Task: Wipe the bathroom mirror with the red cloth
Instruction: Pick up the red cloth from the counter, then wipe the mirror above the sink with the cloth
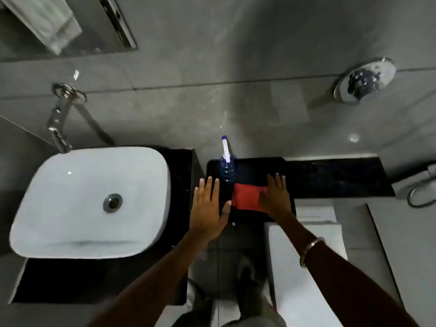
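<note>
Two bare hands reach fwd over a dark tray (245,162) set on a black counter (335,178). Left hand (208,205) is flat, palm down, fingers spread, over the tray's 9 o'clock edge; it grips nothing. Right hand (276,197) is also flat w/ fingers extended, lying on the 3 o'clock end of the red cloth (247,197); contact appears made but no closed grip on it. Cloth is folded, rectangular, lying on the tray near centre, between the two hands. Blue spray bottle (226,169) w/ white nozzle stands on the tray at approx 11 o'clock of the cloth, just beside the left hand's fingertips, apart from both hands. Right wrist carries a metal bangle (311,249). White basin (92,201) sits at 9 o'clock of the tray, drain visible, w/ chrome wall tap (60,119) at its 12 o'clock. Mirror (70,24) is at the frame's 11 o'clock corner, on the grey tiled wall, well apart from the cloth; lower edge only in view, reflecting a pale towel. Chrome wall valve (364,79) at 2 o'clock. White toilet cistern (297,256) below the right forearm.
</note>
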`<state>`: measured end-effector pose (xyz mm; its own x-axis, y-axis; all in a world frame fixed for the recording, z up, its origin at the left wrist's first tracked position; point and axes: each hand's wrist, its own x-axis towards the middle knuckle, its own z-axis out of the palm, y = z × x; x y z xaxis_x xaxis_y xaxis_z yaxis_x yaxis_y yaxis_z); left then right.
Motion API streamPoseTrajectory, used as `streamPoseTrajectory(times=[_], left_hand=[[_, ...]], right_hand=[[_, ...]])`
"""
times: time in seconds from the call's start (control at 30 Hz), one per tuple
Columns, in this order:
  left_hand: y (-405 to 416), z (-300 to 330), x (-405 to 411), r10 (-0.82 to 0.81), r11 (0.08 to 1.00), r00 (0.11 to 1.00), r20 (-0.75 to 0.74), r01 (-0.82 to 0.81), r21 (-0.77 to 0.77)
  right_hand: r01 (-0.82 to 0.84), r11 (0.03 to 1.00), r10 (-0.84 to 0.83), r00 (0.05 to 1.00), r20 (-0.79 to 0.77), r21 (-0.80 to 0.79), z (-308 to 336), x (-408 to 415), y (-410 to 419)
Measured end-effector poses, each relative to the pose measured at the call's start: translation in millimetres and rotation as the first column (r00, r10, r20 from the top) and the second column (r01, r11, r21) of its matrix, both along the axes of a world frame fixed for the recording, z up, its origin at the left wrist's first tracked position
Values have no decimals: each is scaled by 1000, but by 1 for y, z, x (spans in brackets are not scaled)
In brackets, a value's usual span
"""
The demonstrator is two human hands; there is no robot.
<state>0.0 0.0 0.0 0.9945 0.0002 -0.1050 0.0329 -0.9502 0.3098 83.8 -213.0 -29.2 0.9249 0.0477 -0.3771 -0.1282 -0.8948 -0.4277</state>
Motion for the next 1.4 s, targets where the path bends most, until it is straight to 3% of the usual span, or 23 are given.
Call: streamPoseTrajectory(times=[0.13,0.23,0.33,0.43,0.53,0.67,0.7,0.77,0.8,0.9,0.93,1.0,1.1,1.17,1.27,1.33,1.4], left_hand=[[-13,-53,15,7,1000,982,-191,-8,-6],[-15,-71,20,6,1000,973,-230,-10,-18],[-18,-72,18,41,997,962,-271,-58,-57],[-27,-52,8,106,965,972,-211,-152,-216],[-36,-27,1,183,833,956,-229,-275,-480],[-42,22,-4,344,439,875,-340,-470,-765],[-40,35,-1,384,303,860,-336,-461,-834],[-30,61,5,450,-57,806,-383,-402,-914],[-25,77,11,474,-242,763,-440,-368,-898],[-7,103,8,427,-631,760,-489,-136,-764],[7,120,12,418,-689,794,-441,-39,-723],[26,142,13,488,-695,791,-369,97,-713],[58,199,21,498,-741,828,-259,251,-623],[74,234,27,566,-693,805,-177,348,-631],[114,287,39,667,-580,739,-99,430,-692],[141,321,54,691,-529,721,-59,449,-720],[156,344,75,776,-444,630,-42,497,-746]], right_hand=[[-181,980,151,946,-286,-82,-57,34,-21],[-324,932,274,924,-266,-165,-75,51,-15],[-363,909,307,916,-257,-204,-75,60,-12],[-365,928,311,873,-375,-78,-52,62,-9],[-319,947,305,841,-446,45,-13,53,-3],[-116,981,150,961,-231,154,70,19,27],[-143,981,161,978,-135,135,95,11,41],[-296,953,293,955,53,61,142,-10,74],[-379,924,371,920,126,54,166,-22,92],[-610,790,592,785,183,58,216,-47,134],[-653,753,630,752,194,81,230,-46,147],[-682,711,640,728,246,169,257,-30,158],[-718,672,544,644,537,180,312,19,171],[-714,675,402,566,720,185,351,54,180],[-655,755,238,329,914,39,427,103,201],[-601,797,162,123,979,-56,481,127,214],[-489,863,137,-22,990,-130,518,151,219]])
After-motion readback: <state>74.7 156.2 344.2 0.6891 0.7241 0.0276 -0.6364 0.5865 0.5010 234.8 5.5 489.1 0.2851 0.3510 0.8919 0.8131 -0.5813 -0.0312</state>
